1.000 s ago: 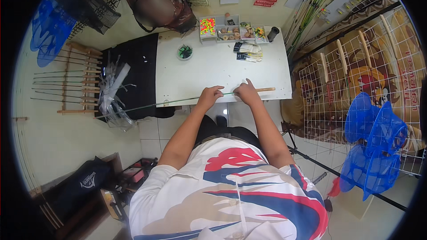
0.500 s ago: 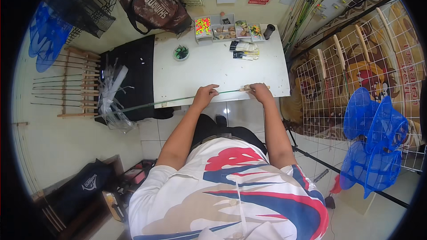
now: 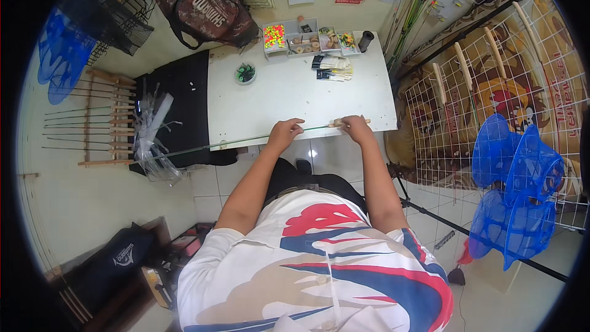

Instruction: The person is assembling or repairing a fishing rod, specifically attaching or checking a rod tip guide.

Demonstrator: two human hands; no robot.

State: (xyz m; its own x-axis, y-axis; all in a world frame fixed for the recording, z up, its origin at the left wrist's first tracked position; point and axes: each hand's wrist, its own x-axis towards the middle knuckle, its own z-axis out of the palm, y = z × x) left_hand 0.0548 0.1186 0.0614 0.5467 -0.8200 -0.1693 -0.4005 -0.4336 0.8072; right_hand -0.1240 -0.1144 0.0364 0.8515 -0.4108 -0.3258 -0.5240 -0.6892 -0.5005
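Note:
A thin green fishing rod (image 3: 239,141) lies crosswise above the near edge of the white table, its tip reaching left over the black surface. My right hand (image 3: 354,128) is closed around its light cork-like handle (image 3: 335,124), whose end pokes out to the right. Further left, my left hand (image 3: 285,133) is closed on the green shaft, thumb and fingers curled about it. How tightly these fingers press cannot be made out. Beyond my hands stand a small bowl (image 3: 244,74) of dark green pieces and a stack of small white-and-black packets (image 3: 332,66).
Compartment trays (image 3: 304,46) with bright beads and cork pieces line the back of the white table (image 3: 270,101). A wooden rack (image 3: 123,117) with rods and clear plastic wrapping (image 3: 150,129) sit at left. At right are a wire grid (image 3: 442,117) and blue nets (image 3: 513,190).
The view has shifted slightly, so the table and its contents appear a little further left and higher. Both hands keep their places on the rod.

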